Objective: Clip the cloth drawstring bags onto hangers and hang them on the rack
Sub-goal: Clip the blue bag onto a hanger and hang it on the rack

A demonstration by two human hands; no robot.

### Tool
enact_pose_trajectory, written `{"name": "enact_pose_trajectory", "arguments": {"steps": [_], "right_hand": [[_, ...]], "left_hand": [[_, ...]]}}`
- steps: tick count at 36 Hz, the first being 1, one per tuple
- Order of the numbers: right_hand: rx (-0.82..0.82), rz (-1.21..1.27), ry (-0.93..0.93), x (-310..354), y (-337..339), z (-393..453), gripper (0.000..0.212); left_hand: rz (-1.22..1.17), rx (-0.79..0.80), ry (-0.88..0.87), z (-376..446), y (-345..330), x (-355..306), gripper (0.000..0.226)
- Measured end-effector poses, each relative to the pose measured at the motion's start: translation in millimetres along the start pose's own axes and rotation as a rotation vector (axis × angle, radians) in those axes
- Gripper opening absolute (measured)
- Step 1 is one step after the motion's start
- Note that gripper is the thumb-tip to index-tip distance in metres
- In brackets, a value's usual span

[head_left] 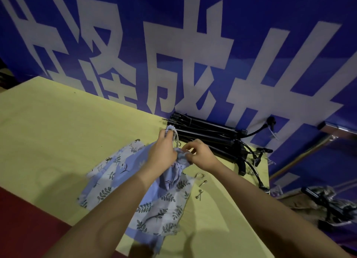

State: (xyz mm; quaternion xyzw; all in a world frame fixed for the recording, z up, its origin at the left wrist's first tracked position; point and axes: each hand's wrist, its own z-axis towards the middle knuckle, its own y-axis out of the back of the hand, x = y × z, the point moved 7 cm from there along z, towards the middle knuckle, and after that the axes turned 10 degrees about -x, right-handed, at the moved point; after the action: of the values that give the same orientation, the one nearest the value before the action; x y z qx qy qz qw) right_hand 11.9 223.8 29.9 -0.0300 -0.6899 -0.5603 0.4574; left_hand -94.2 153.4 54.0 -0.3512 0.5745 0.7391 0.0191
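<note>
Head view, centre of the frame: the left hand [162, 153] grips the gathered neck of a drawstring bag [171, 129], fingers curled round the puckered cloth and lifting it. Just beside it, the right hand [201, 155] pinches a bunched fold of the same blue fabric between thumb and fingertips. More leaf-printed bags [154, 203], pale blue with dark sprigs, lie spread flat beneath both forearms. Black clip hangers [208, 134] are stacked toward the upper right, touching the blue banner [173, 45]. Small metal clips [202, 182] lie right of the bags. The yellow table [58, 132] runs bare leftward; its right edge is near the hangers.
</note>
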Motion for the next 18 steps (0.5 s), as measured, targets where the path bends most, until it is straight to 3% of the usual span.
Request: {"name": "enact_pose_trajectory", "arguments": {"steps": [9, 18], "right_hand": [[-0.149, -0.145, -0.156, -45, 16, 36, 0.023], [0.024, -0.551, -0.106, -79, 7, 84, 0.063]], "left_hand": [[0.016, -0.004, 0.054, 31, -13, -5, 0.044], [0.082, -0.083, 0.046, 65, -13, 12, 0.045]]}}
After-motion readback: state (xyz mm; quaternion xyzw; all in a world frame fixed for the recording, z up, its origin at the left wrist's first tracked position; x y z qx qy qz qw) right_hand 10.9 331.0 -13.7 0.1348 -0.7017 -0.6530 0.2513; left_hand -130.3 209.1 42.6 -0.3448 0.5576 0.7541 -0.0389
